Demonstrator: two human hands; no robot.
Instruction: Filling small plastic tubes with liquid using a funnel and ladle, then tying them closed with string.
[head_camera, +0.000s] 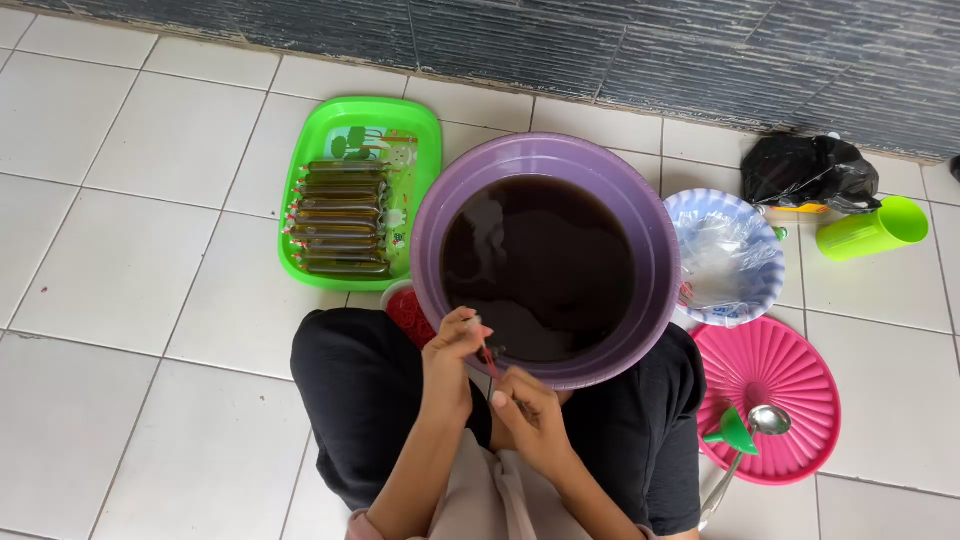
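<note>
1. Two hands of yours meet just over the near rim of a purple basin (640, 240); your left hand (452, 350) and right hand (530, 412) are close together, fingers pinched on a small thin object (489, 358) with a red strip, held between them. Whether the two hands touch each other cannot be told.
2. That small object hangs over the basin's near edge, above your lap; what it is stays too small to tell.
3. The basin sits on the white tiled floor against your knees and is filled with dark brown liquid (540, 260).
4. Left of the basin lies a green tray (420, 130) holding a stack of slim, filled plastic tubes (340, 215) of brownish liquid, laid side by side.
5. Right of the basin, a blue-and-white bowl (745, 300) holds clear plastic.
6. Nearer you on the right, a pink ribbed lid (790, 390) carries a green funnel (733, 432) and a metal ladle (767, 420).
7. Farther right stand a green cup (872, 230) on its side and a black plastic bag (805, 170) by the dark wall.
</note>
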